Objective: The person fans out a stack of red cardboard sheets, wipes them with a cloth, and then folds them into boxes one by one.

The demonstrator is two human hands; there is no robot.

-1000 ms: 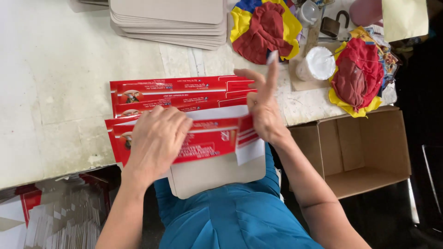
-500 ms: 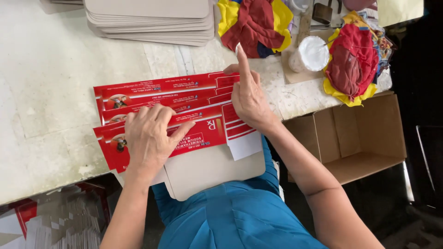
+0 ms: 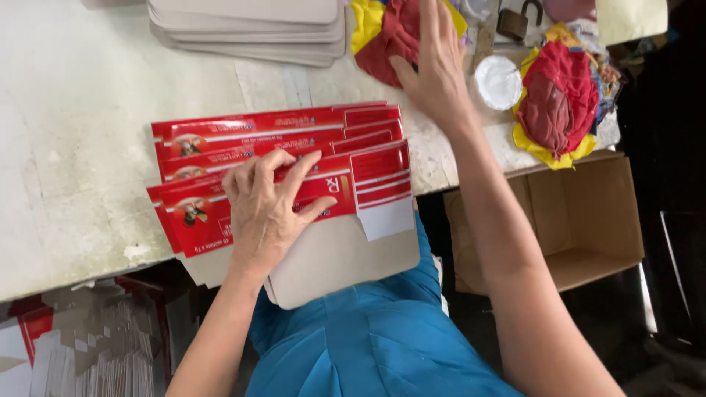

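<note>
Flat on the white worktop [image 3: 73,147], the left hand [image 3: 265,213] pins fanned red printed carton blanks [image 3: 257,140]; the right hand [image 3: 434,66], open, apparently touches a red-and-yellow rag [image 3: 382,29]. Steady pressure stops slipping.

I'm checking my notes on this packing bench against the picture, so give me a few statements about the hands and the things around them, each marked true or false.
1. The left hand lies flat on the red printed carton blanks. True.
2. The right hand holds the padlock. False: it reaches over the red and yellow rag, palm down, and the padlock lies apart to its right.
3. The cardboard box beside the table is open. True.
4. The stack of grey boards rests on the person's lap. False: it sits at the far side of the table.
5. The white round lid lies between two rag bundles. True.
</note>
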